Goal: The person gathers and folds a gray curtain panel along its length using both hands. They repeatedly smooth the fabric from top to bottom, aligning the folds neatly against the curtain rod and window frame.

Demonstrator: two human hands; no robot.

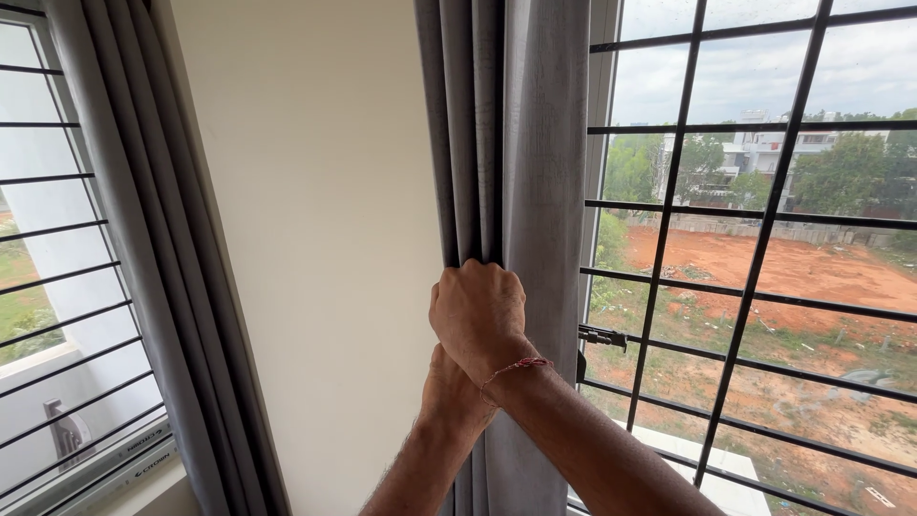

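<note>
Gripping the gathered grey curtain (521,143) at the middle of the room's corner, both hands sit one above the other on the same bunch of folds. The right hand (479,320) is uppermost, a thin red thread bracelet (516,366) round its wrist, its fingers (468,270) curled tight and closed on the cloth. The left hand (449,387) is just beneath and touching it, mostly hidden behind the right wrist; it seems wrapped round the same folds, though I cannot tell how tightly.

The curtain hangs straight down along the left edge of the right-hand window (764,239), whose black metal grille (764,229) is fully uncovered, with a small black latch (602,336) just beside the hands. Left of the curtain is a bare cream wall (325,239), wide and free. At the far left edge a second grey curtain (153,239) hangs bunched against another barred window (48,268).

Beyond the right-hand glass lie red earth, trees and pale buildings.
</note>
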